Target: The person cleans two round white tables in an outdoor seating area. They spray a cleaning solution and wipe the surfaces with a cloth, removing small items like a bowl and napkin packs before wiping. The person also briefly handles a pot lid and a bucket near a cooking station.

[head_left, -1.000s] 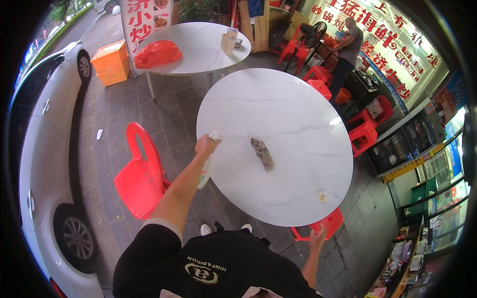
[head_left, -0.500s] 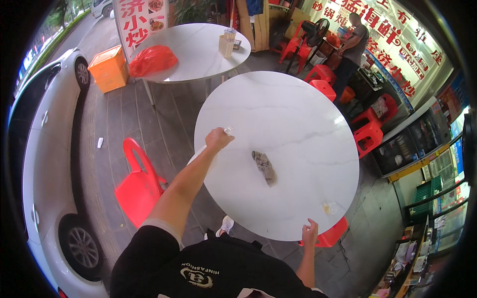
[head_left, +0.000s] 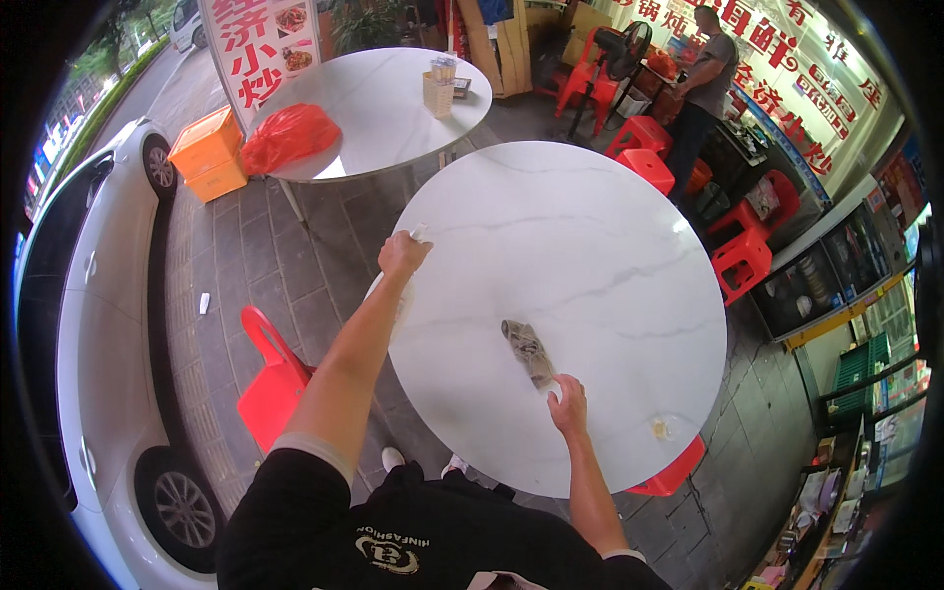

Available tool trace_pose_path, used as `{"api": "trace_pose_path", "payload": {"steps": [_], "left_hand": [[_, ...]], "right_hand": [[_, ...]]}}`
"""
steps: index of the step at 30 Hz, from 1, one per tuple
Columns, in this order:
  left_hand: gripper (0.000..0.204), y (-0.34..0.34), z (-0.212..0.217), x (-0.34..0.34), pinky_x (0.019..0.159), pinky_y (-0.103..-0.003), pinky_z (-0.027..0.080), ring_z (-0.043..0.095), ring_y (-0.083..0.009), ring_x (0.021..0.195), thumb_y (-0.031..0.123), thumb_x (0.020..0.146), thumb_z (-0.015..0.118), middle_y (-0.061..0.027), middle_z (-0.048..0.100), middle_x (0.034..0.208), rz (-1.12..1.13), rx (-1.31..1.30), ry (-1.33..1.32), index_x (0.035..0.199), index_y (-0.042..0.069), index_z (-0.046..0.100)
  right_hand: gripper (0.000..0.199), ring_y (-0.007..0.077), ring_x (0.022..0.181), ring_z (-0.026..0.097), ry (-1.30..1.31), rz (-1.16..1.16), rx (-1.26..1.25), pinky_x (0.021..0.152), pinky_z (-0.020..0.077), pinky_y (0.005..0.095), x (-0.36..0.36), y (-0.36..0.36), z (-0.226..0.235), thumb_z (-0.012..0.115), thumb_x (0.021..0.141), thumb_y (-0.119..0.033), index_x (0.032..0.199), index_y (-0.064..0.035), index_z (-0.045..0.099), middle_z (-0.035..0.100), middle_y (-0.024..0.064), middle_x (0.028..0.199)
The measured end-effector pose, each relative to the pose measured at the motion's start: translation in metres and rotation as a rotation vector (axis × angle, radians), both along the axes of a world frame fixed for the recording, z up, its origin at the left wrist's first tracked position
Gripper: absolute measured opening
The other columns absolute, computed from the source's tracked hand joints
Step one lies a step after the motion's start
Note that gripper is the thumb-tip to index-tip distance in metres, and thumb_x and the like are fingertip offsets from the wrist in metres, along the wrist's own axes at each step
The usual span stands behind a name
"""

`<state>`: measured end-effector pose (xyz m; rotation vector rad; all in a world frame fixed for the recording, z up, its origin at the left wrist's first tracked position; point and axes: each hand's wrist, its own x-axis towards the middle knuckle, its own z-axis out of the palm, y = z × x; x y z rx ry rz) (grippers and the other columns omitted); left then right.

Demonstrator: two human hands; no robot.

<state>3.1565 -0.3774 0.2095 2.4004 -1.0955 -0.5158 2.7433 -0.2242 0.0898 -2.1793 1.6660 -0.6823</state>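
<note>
My left hand (head_left: 404,255) is closed round a white spray bottle (head_left: 420,232) over the left edge of the round white table (head_left: 629,236). The bottle's top pokes out above my fist; my hand and forearm hide most of its pale body. A crumpled grey-brown rag (head_left: 526,349) lies near the middle of the tabletop. At the rag's near end is my right hand (head_left: 569,406), thumb and forefinger apart, with the fingertips at or just beside the cloth. A small yellowish wet-looking patch (head_left: 661,430) marks the table farther right.
Another round table (head_left: 393,88) behind carries a red plastic bag (head_left: 292,136) and a holder (head_left: 439,90). Red chairs (head_left: 272,393) and stools (head_left: 644,169) stand around. A white car (head_left: 108,324) is parked left, beside an orange box (head_left: 208,152). A person (head_left: 705,79) stands at back right.
My right hand has moved from the table's near right edge, forward and left to the rag. My left hand has drawn back leftward with the spray bottle. The view has shifted slightly.
</note>
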Motion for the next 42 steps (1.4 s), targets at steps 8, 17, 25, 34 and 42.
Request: {"api": "trace_pose_path", "payload": {"steps": [8,17,25,34,42], "left_hand": [[0.033,0.033,-0.014,0.050,0.072,-0.039,0.053,0.068,-0.0276,0.080,0.037,0.074,0.064,-0.0104,0.070,0.081,-0.011,0.062,0.124,0.090,0.008,0.071],[0.028,0.128,-0.065,0.095,0.058,-0.029,0.047,0.059,-0.0123,0.060,0.032,0.078,0.072,-0.0012,0.064,0.072,-0.093,-0.343,0.684,0.086,0.007,0.065],[0.026,0.211,-0.092,0.141,0.061,-0.028,0.044,0.053,-0.0101,0.064,0.030,0.082,0.072,0.0000,0.058,0.068,-0.173,-0.441,0.482,0.088,0.007,0.061],[0.032,0.228,-0.102,0.170,0.063,-0.039,0.046,0.062,-0.0299,0.069,0.037,0.083,0.068,-0.0121,0.062,0.074,-0.320,-0.318,0.147,0.089,0.007,0.059],[0.035,0.221,-0.107,0.181,0.062,-0.039,0.045,0.060,-0.0320,0.067,0.041,0.083,0.067,-0.0138,0.061,0.071,-0.340,-0.291,0.154,0.089,0.007,0.059]], "right_hand": [[0.042,0.0305,0.112,0.049,0.062,-0.007,-0.004,0.089,0.0446,0.0466,0.049,-0.011,-0.002,0.063,0.076,-0.013,0.117,-0.0119,0.055,0.053,0.0089,0.120],[0.064,0.0329,0.130,0.033,0.380,-0.044,0.026,0.098,0.0367,0.0538,0.089,-0.017,0.007,0.066,0.078,-0.020,0.137,-0.0231,0.041,0.036,0.0073,0.142],[0.060,0.0371,0.124,0.038,0.485,-0.183,0.302,0.095,0.0392,0.0586,0.126,-0.061,-0.008,0.063,0.083,-0.022,0.136,-0.0325,0.038,0.033,0.0059,0.143],[0.036,0.0187,0.075,0.060,-0.409,-0.565,-0.112,0.067,0.0505,0.0356,0.097,0.003,-0.045,0.055,0.082,-0.006,0.118,-0.0102,0.051,0.052,0.0099,0.100],[0.055,0.0352,0.130,0.031,0.376,-0.743,0.078,0.108,0.0266,0.0472,0.068,0.151,-0.027,0.055,0.086,-0.029,0.134,-0.0043,0.041,0.034,0.0199,0.140]]}}
